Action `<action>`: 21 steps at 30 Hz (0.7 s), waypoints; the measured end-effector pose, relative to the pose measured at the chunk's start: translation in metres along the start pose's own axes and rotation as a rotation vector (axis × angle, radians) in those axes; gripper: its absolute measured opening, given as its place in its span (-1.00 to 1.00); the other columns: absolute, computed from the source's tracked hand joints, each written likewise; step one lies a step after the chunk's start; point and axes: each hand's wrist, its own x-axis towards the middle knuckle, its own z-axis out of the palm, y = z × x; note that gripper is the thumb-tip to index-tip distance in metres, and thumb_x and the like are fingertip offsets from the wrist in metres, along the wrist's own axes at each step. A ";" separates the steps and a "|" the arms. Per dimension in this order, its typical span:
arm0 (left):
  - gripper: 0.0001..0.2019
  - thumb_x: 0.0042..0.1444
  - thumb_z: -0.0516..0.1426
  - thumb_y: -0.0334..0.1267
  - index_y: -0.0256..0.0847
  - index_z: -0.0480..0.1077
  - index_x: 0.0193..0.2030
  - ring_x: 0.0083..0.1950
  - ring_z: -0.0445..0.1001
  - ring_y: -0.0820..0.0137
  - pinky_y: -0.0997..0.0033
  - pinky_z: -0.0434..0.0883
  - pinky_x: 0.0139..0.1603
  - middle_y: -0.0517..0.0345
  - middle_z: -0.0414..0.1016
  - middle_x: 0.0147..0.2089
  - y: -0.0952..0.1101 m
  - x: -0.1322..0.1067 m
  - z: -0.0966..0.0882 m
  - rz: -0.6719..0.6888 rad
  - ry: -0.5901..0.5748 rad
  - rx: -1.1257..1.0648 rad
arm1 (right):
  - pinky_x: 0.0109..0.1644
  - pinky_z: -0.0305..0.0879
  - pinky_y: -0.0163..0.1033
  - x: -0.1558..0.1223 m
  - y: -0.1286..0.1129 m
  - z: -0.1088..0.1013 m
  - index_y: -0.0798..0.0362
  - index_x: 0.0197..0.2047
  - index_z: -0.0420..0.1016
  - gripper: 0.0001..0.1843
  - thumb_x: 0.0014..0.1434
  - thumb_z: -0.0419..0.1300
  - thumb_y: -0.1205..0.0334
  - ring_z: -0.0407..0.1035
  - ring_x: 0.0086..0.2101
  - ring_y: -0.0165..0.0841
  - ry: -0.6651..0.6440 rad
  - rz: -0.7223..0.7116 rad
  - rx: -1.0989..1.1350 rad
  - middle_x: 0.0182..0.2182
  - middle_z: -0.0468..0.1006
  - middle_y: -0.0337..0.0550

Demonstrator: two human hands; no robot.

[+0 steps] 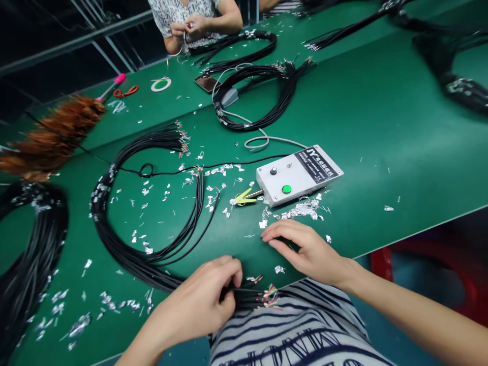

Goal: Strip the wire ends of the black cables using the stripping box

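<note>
My left hand (204, 300) is closed around the end of a bundle of black cables (133, 264) at the table's front edge. Stripped ends with thin coloured wires (270, 297) stick out past its fingers. My right hand (305, 249) hovers low over the table to the right, thumb and fingers apart, with nothing visible between them. Just beyond it sits a white control box (282, 175) with a green button, a black knob and a yellow clip (246, 197) on its left end. A few cables (198, 203) of the bundle curve away separately, their tips exposed.
Foil scraps (305, 208) litter the green table (381, 168). More coiled cable bundles lie at the far left (38, 244) and behind the box (259, 119). A brown feather duster (57, 132), red scissors (125, 92) and a tape roll (160, 84) lie back left. A co-worker (196, 25) sits opposite.
</note>
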 end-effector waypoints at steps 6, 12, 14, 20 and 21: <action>-0.92 0.04 0.00 -0.42 -0.17 0.24 -0.40 -0.42 0.17 0.47 0.49 0.17 -0.41 0.30 0.16 -0.46 0.000 0.014 -0.003 -0.026 0.278 -0.381 | -0.02 0.37 -0.18 0.002 -0.006 0.006 0.10 -0.10 0.50 -0.80 0.35 0.05 0.39 0.45 -0.13 -0.35 -0.085 0.024 0.076 -0.16 0.61 -0.09; -0.92 0.09 0.13 -0.26 -0.21 0.41 -0.31 -0.31 0.39 0.42 0.47 0.35 -0.29 0.17 0.42 -0.35 0.013 0.030 -0.002 0.008 0.404 -0.548 | -0.08 0.30 -0.11 -0.002 -0.027 0.010 0.03 -0.12 0.57 -0.76 0.31 0.07 0.38 0.45 -0.25 -0.31 -0.465 0.041 0.051 -0.29 0.64 -0.18; -0.90 0.10 0.16 -0.25 -0.22 0.44 -0.32 -0.28 0.42 0.40 0.46 0.37 -0.23 0.14 0.47 -0.33 0.014 0.033 -0.001 0.019 0.438 -0.571 | -0.08 0.29 -0.14 0.001 -0.029 0.008 0.02 -0.18 0.59 -0.81 0.28 0.13 0.35 0.46 -0.27 -0.33 -0.434 0.125 0.146 -0.32 0.64 -0.21; -0.79 0.13 0.16 -0.14 -0.27 0.45 -0.31 -0.48 0.32 0.49 0.52 0.27 -0.47 0.19 0.42 -0.49 0.011 0.041 0.001 -0.037 0.495 -0.716 | -0.25 0.29 -0.22 0.017 -0.019 0.009 0.03 -0.13 0.57 -0.76 0.22 0.20 0.10 0.47 -0.29 -0.32 0.108 0.469 0.406 -0.29 0.64 -0.14; -0.77 0.13 0.16 -0.12 -0.28 0.43 -0.30 -0.53 0.27 0.51 0.53 0.23 -0.51 0.22 0.39 -0.53 0.010 0.042 0.001 -0.049 0.491 -0.752 | -0.25 0.28 -0.22 0.018 -0.019 0.011 0.04 -0.11 0.57 -0.73 0.20 0.21 0.08 0.47 -0.29 -0.32 0.135 0.481 0.429 -0.30 0.64 -0.13</action>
